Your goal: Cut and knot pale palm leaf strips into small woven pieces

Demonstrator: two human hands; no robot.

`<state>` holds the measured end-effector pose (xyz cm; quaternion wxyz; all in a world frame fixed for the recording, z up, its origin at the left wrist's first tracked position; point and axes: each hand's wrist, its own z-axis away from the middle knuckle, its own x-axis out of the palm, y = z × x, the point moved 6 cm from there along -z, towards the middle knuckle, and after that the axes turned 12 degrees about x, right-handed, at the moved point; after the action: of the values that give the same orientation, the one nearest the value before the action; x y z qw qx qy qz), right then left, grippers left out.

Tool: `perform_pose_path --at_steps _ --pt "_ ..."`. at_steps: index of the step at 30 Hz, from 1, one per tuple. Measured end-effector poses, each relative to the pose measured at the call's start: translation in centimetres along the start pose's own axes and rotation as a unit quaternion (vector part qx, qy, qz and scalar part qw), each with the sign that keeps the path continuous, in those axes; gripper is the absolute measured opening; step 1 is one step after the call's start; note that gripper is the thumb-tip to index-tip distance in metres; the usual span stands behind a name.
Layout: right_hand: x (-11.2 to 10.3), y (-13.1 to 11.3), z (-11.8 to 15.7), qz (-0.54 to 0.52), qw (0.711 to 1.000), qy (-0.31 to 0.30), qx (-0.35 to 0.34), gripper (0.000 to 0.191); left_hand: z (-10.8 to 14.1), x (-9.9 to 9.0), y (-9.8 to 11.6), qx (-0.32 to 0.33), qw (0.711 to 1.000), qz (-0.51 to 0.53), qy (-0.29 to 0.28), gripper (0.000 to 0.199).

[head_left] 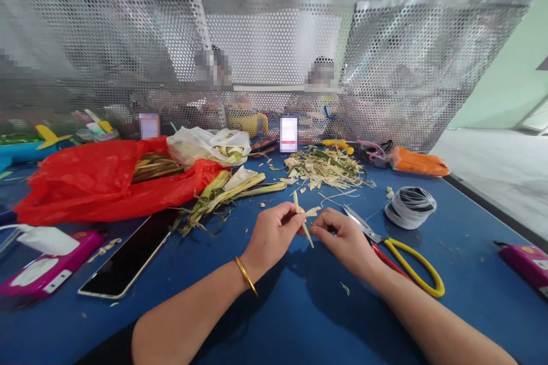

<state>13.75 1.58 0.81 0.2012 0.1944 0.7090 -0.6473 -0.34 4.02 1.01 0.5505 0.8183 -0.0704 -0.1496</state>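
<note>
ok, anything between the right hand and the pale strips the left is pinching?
Nothing visible. The right hand's fingertips are right beside the strips in the left hand; can't tell if they touch. The scissors lie on the right hand's far side, not between.

We seem to be in a shared craft workshop: ahead of our fingers [294, 221], a perforated metal partition [274, 40] lines the blue worktable [265, 319], with people [323, 64] showing through it; a heap of plant trimmings [325, 168] lies beyond the fingers, scissors [379, 238] and a ball of cord [411, 208] to their right.
</note>
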Motion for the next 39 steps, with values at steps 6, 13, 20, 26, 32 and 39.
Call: perform_pose_path --at_steps 6,13,20,26,32,39 --pt "0.3 -3.4 2.3 0.174 0.964 0.019 -0.198 0.023 -0.1 -0.3 -0.6 -0.01 0.995 -0.093 -0.017 0.016" --pt "-2.2 -2.0 0.5 0.036 0.992 0.031 -0.115 0.02 0.9 2.1 0.2 0.01 0.98 -0.048 -0.19 0.018" --pt "-0.1 2.0 -0.9 -0.195 0.963 -0.09 0.161 0.026 0.2 1.8 0.9 0.005 0.987 0.083 -0.138 0.014" --pt "1.4 1.2 -0.1 -0.241 0.946 -0.126 0.174 0.026 0.0 0.7 0.6 0.024 0.999 -0.007 -0.038 0.012" --pt "0.0 -1.4 1.0 -0.02 0.999 0.016 -0.041 0.024 0.3 -0.2 0.4 0.038 0.982 -0.186 -0.005 0.016" --pt "-1.9 -2.7 1.1 0.043 0.991 0.026 -0.126 0.022 0.7 1.4 0.0 0.021 0.981 -0.124 -0.149 0.016"
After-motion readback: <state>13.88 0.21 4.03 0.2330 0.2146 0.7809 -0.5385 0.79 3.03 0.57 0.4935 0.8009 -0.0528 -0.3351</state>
